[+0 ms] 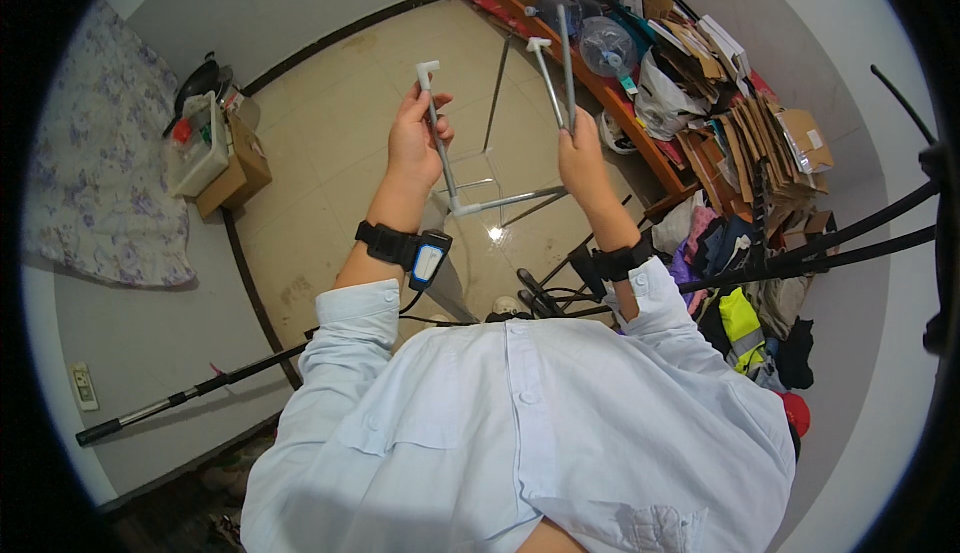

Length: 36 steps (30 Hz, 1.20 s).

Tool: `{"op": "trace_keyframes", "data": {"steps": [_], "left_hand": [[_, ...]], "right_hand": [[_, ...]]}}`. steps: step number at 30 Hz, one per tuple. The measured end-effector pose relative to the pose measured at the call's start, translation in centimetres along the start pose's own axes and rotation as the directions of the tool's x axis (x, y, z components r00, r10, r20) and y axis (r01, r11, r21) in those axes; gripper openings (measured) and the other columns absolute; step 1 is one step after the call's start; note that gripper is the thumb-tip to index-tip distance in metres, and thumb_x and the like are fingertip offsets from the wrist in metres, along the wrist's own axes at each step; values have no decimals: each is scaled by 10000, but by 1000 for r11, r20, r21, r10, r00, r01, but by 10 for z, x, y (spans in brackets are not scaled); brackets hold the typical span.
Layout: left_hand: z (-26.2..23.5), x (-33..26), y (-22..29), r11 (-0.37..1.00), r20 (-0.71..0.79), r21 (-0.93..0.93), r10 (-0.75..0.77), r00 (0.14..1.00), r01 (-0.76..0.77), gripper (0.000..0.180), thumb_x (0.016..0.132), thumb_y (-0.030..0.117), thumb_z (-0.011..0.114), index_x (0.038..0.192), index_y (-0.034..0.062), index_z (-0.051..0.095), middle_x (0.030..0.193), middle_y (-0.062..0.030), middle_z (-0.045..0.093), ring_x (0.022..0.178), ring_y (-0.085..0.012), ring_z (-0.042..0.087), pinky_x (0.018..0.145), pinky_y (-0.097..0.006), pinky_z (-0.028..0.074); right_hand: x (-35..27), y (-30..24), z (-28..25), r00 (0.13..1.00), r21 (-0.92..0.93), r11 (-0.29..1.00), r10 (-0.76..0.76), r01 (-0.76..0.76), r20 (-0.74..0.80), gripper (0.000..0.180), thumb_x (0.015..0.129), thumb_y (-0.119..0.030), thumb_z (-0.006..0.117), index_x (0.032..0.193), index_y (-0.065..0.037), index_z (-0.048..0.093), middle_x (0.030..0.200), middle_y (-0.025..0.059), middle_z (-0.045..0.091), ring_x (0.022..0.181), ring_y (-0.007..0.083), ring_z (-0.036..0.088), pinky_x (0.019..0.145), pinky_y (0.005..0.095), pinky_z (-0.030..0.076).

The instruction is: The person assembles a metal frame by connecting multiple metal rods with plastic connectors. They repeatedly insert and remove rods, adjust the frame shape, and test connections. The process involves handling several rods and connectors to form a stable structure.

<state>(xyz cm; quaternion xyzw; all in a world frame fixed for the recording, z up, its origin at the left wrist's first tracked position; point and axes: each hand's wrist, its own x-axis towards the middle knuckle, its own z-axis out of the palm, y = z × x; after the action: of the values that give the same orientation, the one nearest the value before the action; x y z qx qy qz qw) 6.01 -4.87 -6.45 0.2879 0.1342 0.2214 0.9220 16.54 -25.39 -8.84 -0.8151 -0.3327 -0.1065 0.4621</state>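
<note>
My left hand (412, 143) is closed round an upright grey tube (436, 131) with a white corner connector (427, 73) on its top end. At its lower end a second white connector (459, 207) joins it to a crosswise grey tube (515, 198), which runs toward my right wrist. My right hand (582, 158) grips two more grey tubes side by side. One of them, a thinner tube (551, 88), carries a white connector (540, 45); the longer tube (567, 63) rises beside it. Where the crosswise tube ends near my right hand is hidden.
Beyond the tubes, thin bars (497, 93) stand over the tiled floor (340, 133). An orange wooden frame (640, 148) at right holds flattened cardboard (750, 153) and large clear bottles (607, 46). Clothes (740, 323) lie nearer. A cardboard box (240, 163) sits left; a pole (190, 393) juts in below.
</note>
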Motion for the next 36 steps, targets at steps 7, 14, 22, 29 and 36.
{"op": "trace_keyframes", "data": {"steps": [7, 14, 22, 29, 36], "left_hand": [[11, 12, -20, 999, -37, -30, -22, 999, 20, 243, 955, 144, 436, 1193, 139, 483, 961, -51, 612, 690, -123, 523, 624, -278, 469], [-18, 13, -21, 999, -97, -32, -14, 995, 11, 211, 961, 145, 421, 1162, 124, 483, 908, -46, 597, 708, -118, 491, 639, -263, 440], [-32, 17, -2, 1000, -219, -2, 0, 976, -1, 315, 986, 289, 370, 972, 12, 520, 806, -47, 540, 655, -128, 450, 596, -263, 414], [-41, 19, 14, 983, -187, -158, -121, 975, 91, 345, 991, 334, 325, 818, 73, 470, 672, 25, 453, 576, -96, 414, 532, -231, 364], [-47, 29, 11, 947, -350, -281, -250, 903, 153, 378, 987, 314, 290, 705, 105, 432, 578, 46, 425, 500, -73, 405, 499, -216, 388]], "right_hand": [[-22, -55, 77, 882, 525, 754, 153, -395, 445, 356, 963, -116, 383, 1305, -14, 379, 1209, 112, 500, 1127, 187, 489, 947, 306, 399], [-36, -70, 88, 768, 595, 517, 227, -616, 599, 356, 969, -136, 350, 1314, -64, 300, 1049, 118, 548, 765, 183, 626, 554, 298, 521], [-53, -55, 105, 775, 411, 777, 151, -477, 614, 139, 953, -177, 401, 955, -47, 448, 651, 88, 555, 555, 221, 579, 456, 369, 420], [-58, -70, 104, 915, 122, 981, 90, -149, 394, 226, 925, -240, 459, 885, -18, 457, 674, 215, 576, 611, 427, 554, 546, 513, 417], [-53, -80, 89, 894, -58, 996, 87, -68, 439, 204, 905, -211, 470, 890, -7, 468, 669, 241, 582, 641, 440, 576, 575, 530, 437]]}}
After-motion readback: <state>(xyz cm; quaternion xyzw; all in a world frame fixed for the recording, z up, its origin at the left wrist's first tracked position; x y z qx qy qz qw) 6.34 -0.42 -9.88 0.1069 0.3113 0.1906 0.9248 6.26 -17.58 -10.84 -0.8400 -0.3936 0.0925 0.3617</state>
